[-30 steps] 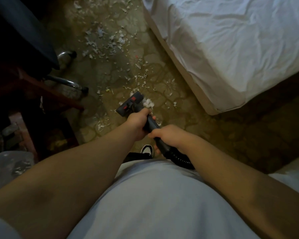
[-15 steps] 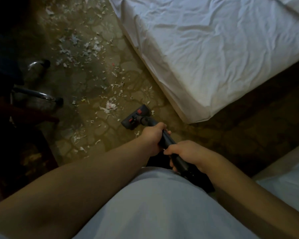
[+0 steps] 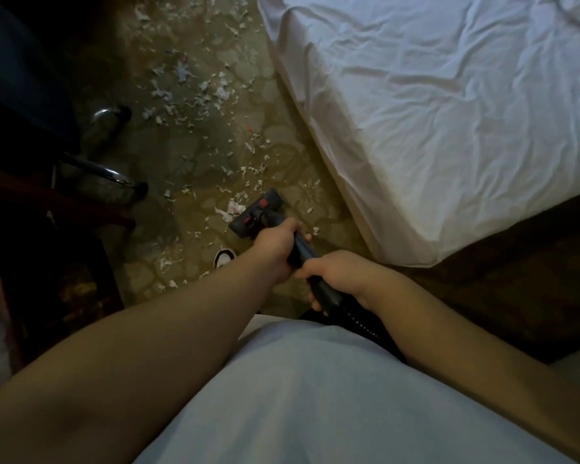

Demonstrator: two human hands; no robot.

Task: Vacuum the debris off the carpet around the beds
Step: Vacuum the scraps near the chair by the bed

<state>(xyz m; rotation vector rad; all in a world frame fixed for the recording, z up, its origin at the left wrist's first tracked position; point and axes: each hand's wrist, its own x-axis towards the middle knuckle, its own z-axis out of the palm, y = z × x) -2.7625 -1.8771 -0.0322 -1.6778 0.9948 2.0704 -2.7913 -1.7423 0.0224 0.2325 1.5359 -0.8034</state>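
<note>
The vacuum head (image 3: 257, 214) sits flat on the carpet (image 3: 211, 152), off the long side of the bed (image 3: 449, 112) and a little short of its near corner. Half a second ago a strip of bare carpet lay between the head and a pale, pink-marked scrap (image 3: 230, 209). Now the edge of the head that faces away from the bed is right up against that scrap.

The grip has not changed. The left hand (image 3: 275, 249) is wrapped around the tube (image 3: 300, 247) just behind the head. The right hand (image 3: 342, 276) clasps the tube further back, where the ribbed hose (image 3: 359, 321) joins it. Both hands are closer to the bed's near corner than the head is.

Most of the debris (image 3: 188, 95) is scattered further up the carpet, along the side of the bed. A thinner trail of bits runs down to the head. Chrome chair legs (image 3: 111, 172) stand across this strip of carpet from the bed.

The toe of a shoe (image 3: 224, 257) now shows beside the left forearm, on the side away from the bed. It was out of sight in the frame before.
</note>
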